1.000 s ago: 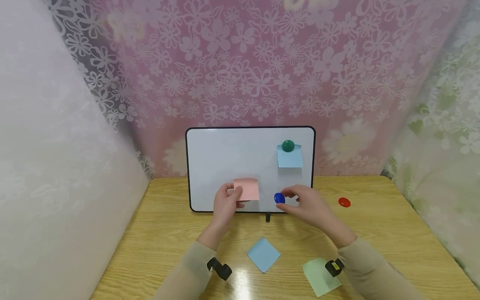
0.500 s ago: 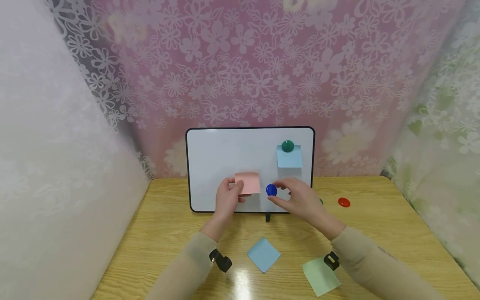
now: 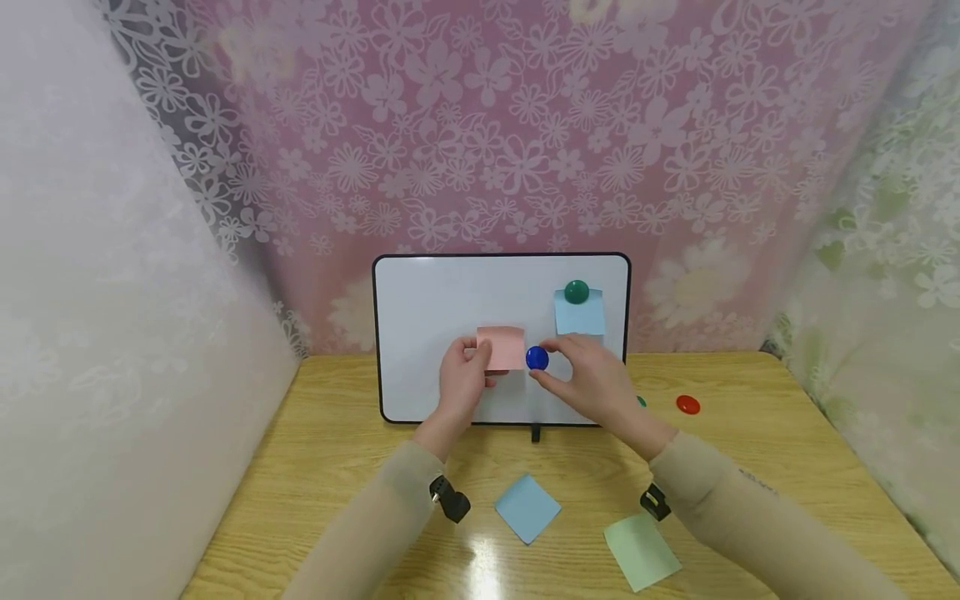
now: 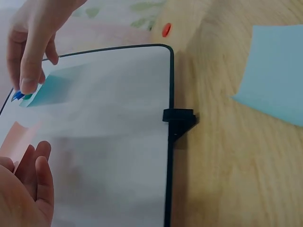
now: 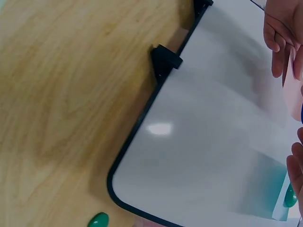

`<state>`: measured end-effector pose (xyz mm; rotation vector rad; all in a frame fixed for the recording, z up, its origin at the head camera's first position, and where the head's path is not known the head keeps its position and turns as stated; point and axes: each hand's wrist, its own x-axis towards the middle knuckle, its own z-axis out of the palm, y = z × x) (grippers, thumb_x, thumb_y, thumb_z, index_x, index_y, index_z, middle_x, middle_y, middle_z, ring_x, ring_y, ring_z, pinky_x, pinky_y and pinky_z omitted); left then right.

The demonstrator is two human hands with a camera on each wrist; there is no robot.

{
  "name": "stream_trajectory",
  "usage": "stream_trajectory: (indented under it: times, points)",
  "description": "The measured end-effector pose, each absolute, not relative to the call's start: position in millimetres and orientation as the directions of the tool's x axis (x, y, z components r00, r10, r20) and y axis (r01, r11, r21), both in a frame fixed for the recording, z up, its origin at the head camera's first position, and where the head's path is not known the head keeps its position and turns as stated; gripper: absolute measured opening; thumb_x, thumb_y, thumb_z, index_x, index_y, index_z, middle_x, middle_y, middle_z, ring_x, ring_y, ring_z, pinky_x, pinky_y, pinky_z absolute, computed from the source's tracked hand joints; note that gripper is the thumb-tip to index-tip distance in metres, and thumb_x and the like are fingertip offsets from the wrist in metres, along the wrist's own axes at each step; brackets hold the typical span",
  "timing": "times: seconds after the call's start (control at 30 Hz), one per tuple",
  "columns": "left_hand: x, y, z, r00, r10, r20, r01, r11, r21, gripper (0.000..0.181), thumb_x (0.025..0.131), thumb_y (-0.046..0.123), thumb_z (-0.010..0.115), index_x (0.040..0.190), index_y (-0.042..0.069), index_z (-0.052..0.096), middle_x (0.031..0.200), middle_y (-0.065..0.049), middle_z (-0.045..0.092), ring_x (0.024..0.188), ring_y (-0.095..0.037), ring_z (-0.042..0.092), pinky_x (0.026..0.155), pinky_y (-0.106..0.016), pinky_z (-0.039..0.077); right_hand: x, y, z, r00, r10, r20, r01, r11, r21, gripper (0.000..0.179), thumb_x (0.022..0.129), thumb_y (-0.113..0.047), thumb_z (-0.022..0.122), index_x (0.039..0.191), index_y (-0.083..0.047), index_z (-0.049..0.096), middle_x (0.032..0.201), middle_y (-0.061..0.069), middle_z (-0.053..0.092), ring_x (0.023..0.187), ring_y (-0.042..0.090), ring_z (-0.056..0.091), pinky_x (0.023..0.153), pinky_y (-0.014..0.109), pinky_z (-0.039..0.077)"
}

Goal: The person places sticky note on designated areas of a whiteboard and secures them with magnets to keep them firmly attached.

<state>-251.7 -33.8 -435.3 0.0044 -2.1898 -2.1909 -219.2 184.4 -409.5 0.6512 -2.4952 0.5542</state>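
Observation:
My left hand (image 3: 461,379) pinches a pink sticky note (image 3: 504,347) between thumb and fingers, in front of the whiteboard (image 3: 427,308). Just right of the note, my right hand (image 3: 592,377) holds a round blue magnet (image 3: 537,358) by its edge with thumb and forefinger. Higher on the board's right side, a green magnet (image 3: 577,292) sits on a light blue sticky note (image 3: 579,315). In the left wrist view the pink note (image 4: 16,142) stands tilted off the board, and the blue magnet (image 4: 17,95) is partly hidden by fingers.
On the wooden table (image 3: 322,500) lie a blue sticky note (image 3: 527,509) and a pale green one (image 3: 642,552). A red magnet (image 3: 687,404) rests to the board's right, near another green magnet (image 5: 98,220). Black feet (image 5: 164,61) support the board.
Both hands have moved up along the board with the pink note and the blue magnet. The magnet has also shifted left, closer to the note. A green magnet on the table has come into view.

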Motion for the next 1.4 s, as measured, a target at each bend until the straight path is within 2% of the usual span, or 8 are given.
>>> stream_trajectory:
  times: [0.2, 0.4, 0.6, 0.83, 1.0, 1.1, 1.4]
  points:
    - [-261, -26, -422, -0.997, -0.057, 0.053, 0.053, 0.012, 0.999, 0.028, 0.113, 0.031, 0.059, 0.125, 0.006, 0.060, 0.098, -0.010, 0.077, 0.087, -0.034, 0.077, 0.069, -0.035, 0.059, -234, 181, -396, -0.740, -0.335, 0.583, -0.530, 0.825, -0.199, 0.048, 0.088, -0.036, 0.091, 0.120, -0.003, 0.075, 0.112, 0.012, 0.076, 0.107, 0.032, 0.069, 0.082, 0.047, 0.063]
    - [-268, -20, -415, -0.996, -0.075, 0.053, 0.051, 0.022, 0.998, 0.029, 0.113, 0.029, 0.059, 0.127, 0.004, 0.060, 0.101, -0.010, 0.077, 0.087, -0.034, 0.077, 0.064, -0.030, 0.056, -249, 180, -387, -0.714, -0.334, 0.615, -0.529, 0.834, -0.160, 0.047, 0.088, -0.034, 0.091, 0.119, -0.002, 0.075, 0.113, 0.013, 0.075, 0.109, 0.033, 0.069, 0.089, 0.049, 0.062]
    - [-277, -16, -413, -0.994, -0.087, 0.071, 0.068, 0.030, 0.997, 0.029, 0.112, 0.030, 0.059, 0.126, 0.004, 0.061, 0.101, -0.009, 0.079, 0.085, -0.029, 0.077, 0.063, -0.029, 0.055, -262, 175, -380, -0.691, -0.341, 0.637, -0.540, 0.830, -0.142, 0.046, 0.089, -0.032, 0.091, 0.121, -0.003, 0.075, 0.115, 0.013, 0.074, 0.109, 0.032, 0.067, 0.089, 0.047, 0.061]
    - [-282, -12, -410, -0.994, -0.086, 0.065, 0.061, 0.052, 0.997, 0.032, 0.113, 0.034, 0.057, 0.127, 0.006, 0.060, 0.102, -0.007, 0.079, 0.083, -0.024, 0.076, 0.063, -0.027, 0.053, -270, 170, -372, -0.710, -0.333, 0.621, -0.513, 0.848, -0.132, 0.047, 0.091, -0.035, 0.088, 0.123, -0.003, 0.075, 0.118, 0.013, 0.073, 0.112, 0.032, 0.066, 0.092, 0.046, 0.060]
    - [-283, -10, -408, -0.994, -0.096, 0.058, 0.053, 0.047, 0.997, 0.032, 0.113, 0.033, 0.057, 0.128, 0.005, 0.059, 0.103, -0.008, 0.078, 0.087, -0.028, 0.077, 0.064, -0.029, 0.054, -274, 167, -368, -0.727, -0.322, 0.607, -0.497, 0.856, -0.140, 0.046, 0.093, -0.035, 0.087, 0.124, -0.003, 0.075, 0.121, 0.014, 0.073, 0.114, 0.034, 0.066, 0.094, 0.047, 0.059]
    - [-284, -10, -406, -0.993, -0.106, 0.059, 0.054, 0.047, 0.997, 0.032, 0.113, 0.032, 0.057, 0.128, 0.004, 0.060, 0.104, -0.009, 0.078, 0.087, -0.029, 0.077, 0.065, -0.030, 0.054, -276, 165, -366, -0.724, -0.323, 0.610, -0.492, 0.861, -0.129, 0.045, 0.094, -0.035, 0.085, 0.125, -0.003, 0.075, 0.121, 0.014, 0.073, 0.116, 0.035, 0.066, 0.096, 0.048, 0.059]
    - [-287, -8, -403, -0.990, -0.130, 0.058, 0.047, 0.085, 0.995, 0.034, 0.112, 0.033, 0.058, 0.128, 0.003, 0.061, 0.105, -0.010, 0.077, 0.082, -0.027, 0.071, 0.061, -0.025, 0.052, -284, 159, -366, -0.697, -0.341, 0.631, -0.499, 0.863, -0.085, 0.041, 0.096, -0.034, 0.084, 0.123, -0.004, 0.076, 0.118, 0.014, 0.074, 0.114, 0.036, 0.067, 0.096, 0.048, 0.058]
